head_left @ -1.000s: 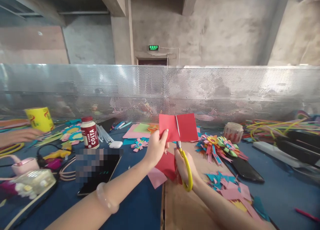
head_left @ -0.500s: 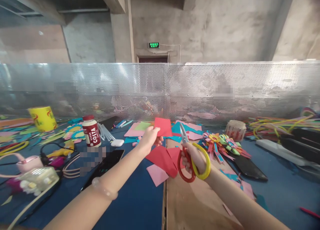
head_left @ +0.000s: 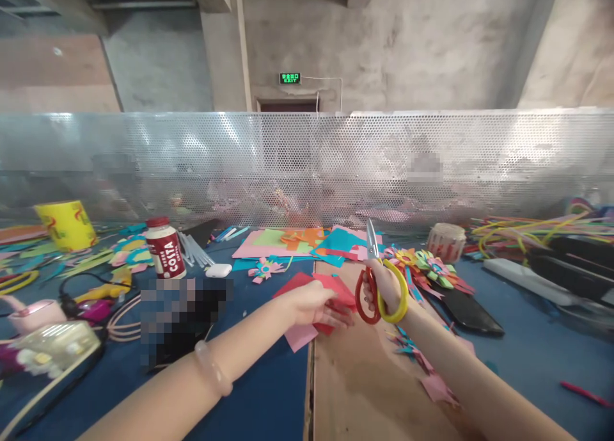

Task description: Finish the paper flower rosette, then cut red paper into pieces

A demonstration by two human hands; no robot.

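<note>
My left hand (head_left: 319,303) lies over the red paper (head_left: 300,285) at the middle of the table, its fingers stretched out and slightly apart. Red sheets show behind and beneath the fingers, and a pink paper piece (head_left: 301,337) sticks out in front. In my right hand (head_left: 386,284) is a pair of scissors (head_left: 372,241), held upright. Their blades are together and point up and away from me. One handle loop is red, the other yellow. Just left of the papers sits a pink paper flower (head_left: 265,269).
Behind my hands lie blue paper (head_left: 330,244) and orange paper (head_left: 307,237). Paper flowers (head_left: 432,268) and a black phone (head_left: 472,313) are on the right. A Costa bottle (head_left: 165,249) and a white earbud case (head_left: 219,271) stand left. A perforated metal partition (head_left: 384,153) closes the back.
My left hand has come down toward me from the raised red square to the red paper on the table. The scissors have shifted slightly right and up, still in my right hand.
</note>
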